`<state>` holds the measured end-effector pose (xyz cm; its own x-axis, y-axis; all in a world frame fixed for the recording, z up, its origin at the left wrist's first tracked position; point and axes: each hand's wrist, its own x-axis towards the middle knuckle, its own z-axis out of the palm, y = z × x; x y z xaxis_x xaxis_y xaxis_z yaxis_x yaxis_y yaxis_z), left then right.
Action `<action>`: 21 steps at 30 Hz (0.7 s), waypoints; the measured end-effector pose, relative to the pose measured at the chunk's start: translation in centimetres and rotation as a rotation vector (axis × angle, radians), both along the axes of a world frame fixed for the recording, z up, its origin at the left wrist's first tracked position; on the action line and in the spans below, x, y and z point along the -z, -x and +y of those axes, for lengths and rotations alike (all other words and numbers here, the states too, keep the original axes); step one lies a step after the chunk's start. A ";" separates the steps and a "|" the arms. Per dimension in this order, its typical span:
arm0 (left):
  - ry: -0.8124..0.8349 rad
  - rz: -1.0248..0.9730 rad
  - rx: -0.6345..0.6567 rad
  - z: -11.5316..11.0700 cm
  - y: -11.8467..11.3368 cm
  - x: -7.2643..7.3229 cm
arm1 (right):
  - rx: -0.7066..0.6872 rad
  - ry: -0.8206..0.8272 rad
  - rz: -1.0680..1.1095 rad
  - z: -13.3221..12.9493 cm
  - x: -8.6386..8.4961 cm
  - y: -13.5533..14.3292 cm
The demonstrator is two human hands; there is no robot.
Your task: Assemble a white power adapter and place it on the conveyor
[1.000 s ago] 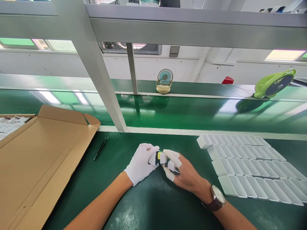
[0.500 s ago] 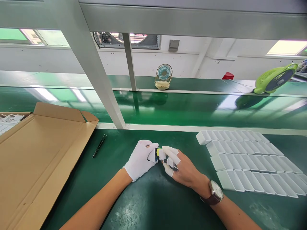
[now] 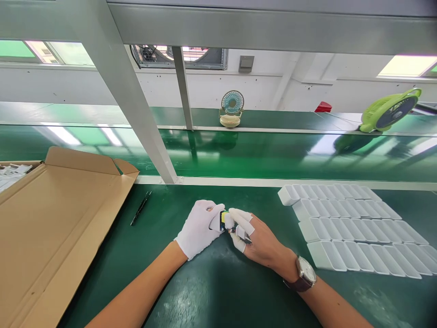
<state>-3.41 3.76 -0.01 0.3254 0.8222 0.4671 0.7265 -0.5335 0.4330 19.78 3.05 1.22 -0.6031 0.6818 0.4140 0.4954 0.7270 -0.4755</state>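
Observation:
Over the middle of the green bench, my left hand [image 3: 198, 230], in a white glove, is closed on a white plastic housing [image 3: 215, 223]. A small circuit board [image 3: 223, 220] with a yellow part sits at the housing's right end; how deep it goes inside is hidden. My right hand [image 3: 261, 237] wears white finger covers and pinches the board's right side between thumb and fingers. Beneath those fingers, a small white and dark piece [image 3: 241, 233] shows against the right palm; its kind cannot be made out.
A large open cardboard box [image 3: 68, 218] lies at left, with white parts [image 3: 13, 175] beyond it. Near it is a black pen [image 3: 140, 208]. Rows of white plastic casings [image 3: 355, 232] stand at right. A beige fan [image 3: 231, 109] and a green fan [image 3: 389, 109] are behind.

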 end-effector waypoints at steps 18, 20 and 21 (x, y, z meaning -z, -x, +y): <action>0.014 -0.087 -0.006 -0.5 -0.2 0.0 | -0.073 0.094 0.036 0.0 0.2 -0.5; 0.002 -0.097 0.000 -0.6 -0.2 0.1 | -0.068 0.074 0.044 0.0 0.5 -0.6; 0.003 -0.099 0.000 -0.6 -0.1 0.1 | -0.063 0.062 0.051 0.0 0.6 -0.6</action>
